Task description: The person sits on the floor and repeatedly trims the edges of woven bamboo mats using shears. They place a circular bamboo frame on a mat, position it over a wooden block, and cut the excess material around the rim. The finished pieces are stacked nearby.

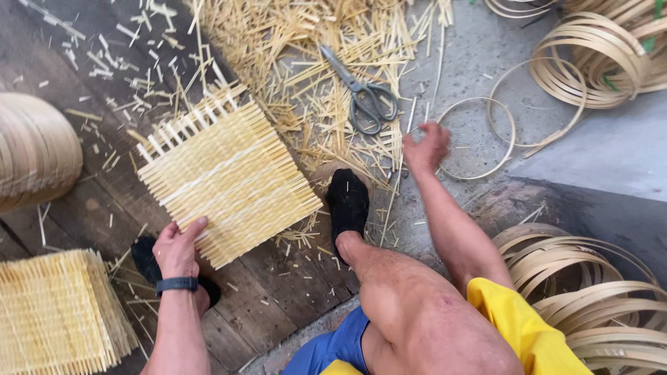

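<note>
Woven bamboo mat point(226, 177) flat on the wooden floor point(278, 292), pinned at its near corner by the left hand point(179, 246) — fingers spread, palm down. Right hand point(426, 147) loosely curled, grasping nothing, reaching among loose strips point(326, 104) beside a thin hoop point(479, 135) — best kept clear of the scissors point(363, 92).

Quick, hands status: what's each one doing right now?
Left hand: open, fingers pressing the woven bamboo mat.
Right hand: reaching by the thin bamboo ring; grip cannot be told.
</note>
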